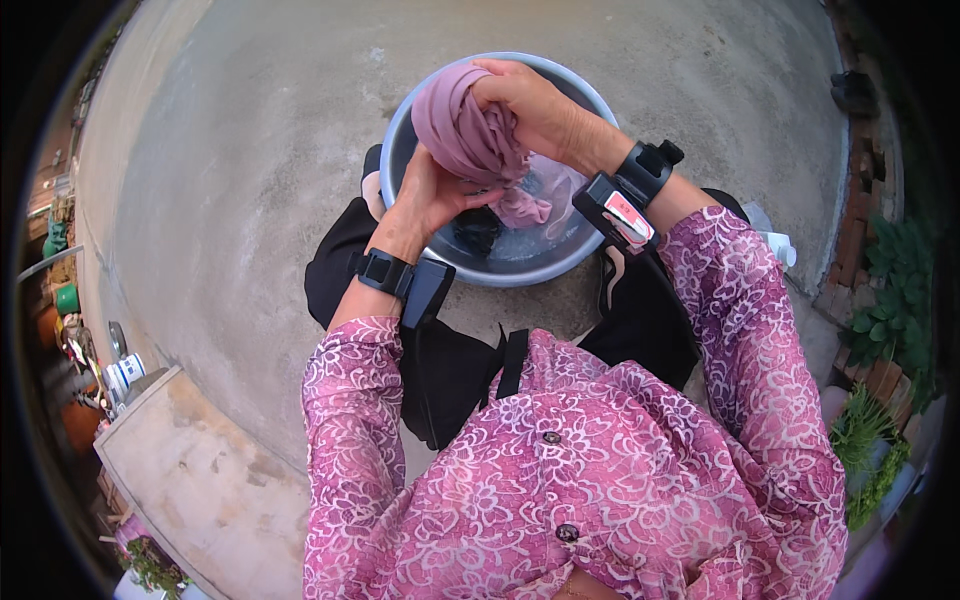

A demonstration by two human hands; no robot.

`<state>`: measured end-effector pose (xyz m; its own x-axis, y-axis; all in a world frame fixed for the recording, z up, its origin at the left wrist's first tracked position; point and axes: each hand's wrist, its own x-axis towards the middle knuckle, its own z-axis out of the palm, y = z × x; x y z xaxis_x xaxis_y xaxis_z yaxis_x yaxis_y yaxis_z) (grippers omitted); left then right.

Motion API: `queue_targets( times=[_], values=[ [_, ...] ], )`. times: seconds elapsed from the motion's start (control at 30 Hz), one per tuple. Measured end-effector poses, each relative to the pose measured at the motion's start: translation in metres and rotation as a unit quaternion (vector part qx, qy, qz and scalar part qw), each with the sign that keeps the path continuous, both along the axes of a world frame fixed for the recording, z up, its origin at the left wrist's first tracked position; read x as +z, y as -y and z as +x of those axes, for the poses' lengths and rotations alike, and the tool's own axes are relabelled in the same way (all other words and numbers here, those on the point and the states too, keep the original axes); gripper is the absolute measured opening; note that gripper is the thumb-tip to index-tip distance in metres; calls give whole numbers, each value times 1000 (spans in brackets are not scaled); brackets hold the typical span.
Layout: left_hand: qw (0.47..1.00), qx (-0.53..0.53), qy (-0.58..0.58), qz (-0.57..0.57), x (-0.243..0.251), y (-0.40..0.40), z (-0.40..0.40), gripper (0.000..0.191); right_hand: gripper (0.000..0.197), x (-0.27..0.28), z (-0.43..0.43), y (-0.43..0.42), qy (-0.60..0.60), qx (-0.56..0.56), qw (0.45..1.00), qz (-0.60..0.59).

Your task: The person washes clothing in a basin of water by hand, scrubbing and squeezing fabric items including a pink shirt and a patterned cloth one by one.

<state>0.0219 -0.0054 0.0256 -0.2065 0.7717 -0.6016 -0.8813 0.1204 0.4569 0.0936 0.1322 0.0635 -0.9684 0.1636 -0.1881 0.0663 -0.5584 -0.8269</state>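
Observation:
A bunched mauve cloth (461, 131), folded over itself, is held above a round metal basin (517, 279). My right hand (536, 109) grips its upper right side. From below and to the left, my left hand (435, 191) has its fingers curled around the bundle. The cloth's lower end (521, 208) hangs into the basin. Inside lie a sheer pale fabric (561, 191) and a dark item (477, 231), whose kind I cannot tell. The cloth hides part of the basin's inside.
Concrete ground (262, 150) surrounds the basin, which stands between my knees. A white plastic bottle (780, 249) is by my right knee. On the left are a concrete slab (210, 450) and a white bucket (126, 373). Bricks (855, 240) and green plants (892, 292) line the right edge, near dark shoes (853, 94).

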Motion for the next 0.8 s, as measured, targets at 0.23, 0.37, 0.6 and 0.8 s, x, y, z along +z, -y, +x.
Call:
queue_targets(
  times=[0.23,0.37,0.6,0.8],
  values=[
    [983,182,14,-6,-9,-17,12,33,53,23,20,37,28,-40,960,276],
    [972,201,-72,101,3,-10,25,35,37,-11,27,55,-45,-125,844,519],
    [960,249,-55,-111,3,-46,23,23,25,-40,-13,19,150,-212,829,495],
    [964,250,-75,-44,3,-23,16,30,20,-17,3,45,39,-180,867,464]
  ],
)
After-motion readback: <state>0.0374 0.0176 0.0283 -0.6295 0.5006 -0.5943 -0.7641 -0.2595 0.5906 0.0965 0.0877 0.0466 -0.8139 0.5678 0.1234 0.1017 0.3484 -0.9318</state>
